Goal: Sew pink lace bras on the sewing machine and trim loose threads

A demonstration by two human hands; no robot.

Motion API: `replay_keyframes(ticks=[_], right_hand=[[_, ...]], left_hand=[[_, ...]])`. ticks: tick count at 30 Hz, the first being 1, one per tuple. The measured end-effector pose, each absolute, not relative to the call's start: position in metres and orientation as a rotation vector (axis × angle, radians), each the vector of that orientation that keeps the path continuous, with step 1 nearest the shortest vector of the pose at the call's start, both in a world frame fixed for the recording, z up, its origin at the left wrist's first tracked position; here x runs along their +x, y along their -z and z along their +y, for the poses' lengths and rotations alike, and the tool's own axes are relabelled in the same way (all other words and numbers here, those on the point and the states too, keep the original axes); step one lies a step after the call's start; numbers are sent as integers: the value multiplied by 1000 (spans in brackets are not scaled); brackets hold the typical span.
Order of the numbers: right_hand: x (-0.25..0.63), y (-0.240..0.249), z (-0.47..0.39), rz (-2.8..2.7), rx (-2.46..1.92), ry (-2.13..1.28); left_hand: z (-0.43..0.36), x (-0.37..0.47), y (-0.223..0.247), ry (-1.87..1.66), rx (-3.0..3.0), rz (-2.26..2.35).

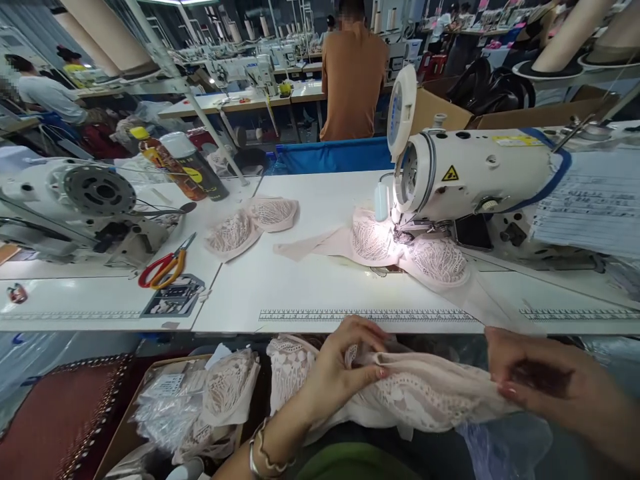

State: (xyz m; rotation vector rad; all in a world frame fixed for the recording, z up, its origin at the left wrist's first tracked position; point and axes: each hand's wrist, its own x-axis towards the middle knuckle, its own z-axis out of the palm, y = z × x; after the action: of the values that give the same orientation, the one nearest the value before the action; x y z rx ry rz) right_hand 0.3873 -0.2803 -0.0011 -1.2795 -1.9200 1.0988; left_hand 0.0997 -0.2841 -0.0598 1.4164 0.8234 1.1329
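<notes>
Down toward five o'clock, the left hand (350, 367) pinches one end of the lace (425, 397) and the right hand (555, 380) the other, seemingly to keep it stretched. A bra (437, 261) sits at three o'clock under the machine (470, 167), probably pinned by its foot. The held lace looks pale pink, patterned, softly folded.

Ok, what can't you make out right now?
All in the head view:
Paper sheet: handwriting too small and blurred to read.
Right sewing machine: needle tip lost in bright glare.
Left sewing machine: cut off by the left edge.
Right hand: blurred, so its exact grip on the lace piece is unclear.
Carton: cut off by the bottom edge; plastic bags hide what lies beneath.
</notes>
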Motion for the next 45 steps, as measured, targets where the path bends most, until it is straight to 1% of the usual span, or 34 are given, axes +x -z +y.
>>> replay_keyframes(ticks=[2,5,9,12,15,18,21,26,32,39,45], right_hand=[[373,-7,-283,-1988,-1287,-1088],[350,-10,-288,-2084,-1365,-1016],[349,0,-289,-2069,-1411,-979],[364,8,-286,-1972,-1412,-1042],[375,9,-281,-1991,-1298,-1146],[377,7,-276,-1980,-1165,-1153],[376,5,-273,-1892,-1168,-1129],[376,8,-272,-1641,-1231,-1241],[367,6,-273,-1550,-1309,-1131],[365,2,-272,-1590,-1332,-1010],[364,-10,-271,-1699,-1524,-993]], left_hand=[[-282,106,42,-961,1591,702],[-281,123,29,-912,1758,625],[-278,139,35,-985,1689,672],[-274,140,40,-982,1584,713],[-270,139,41,-956,1545,733],[-269,140,40,-956,1545,734],[-268,142,38,-968,1527,716],[-270,144,37,-950,1522,763],[-274,145,37,-963,1615,798],[-274,147,37,-1008,1657,755],[-276,147,38,-956,1706,760]])
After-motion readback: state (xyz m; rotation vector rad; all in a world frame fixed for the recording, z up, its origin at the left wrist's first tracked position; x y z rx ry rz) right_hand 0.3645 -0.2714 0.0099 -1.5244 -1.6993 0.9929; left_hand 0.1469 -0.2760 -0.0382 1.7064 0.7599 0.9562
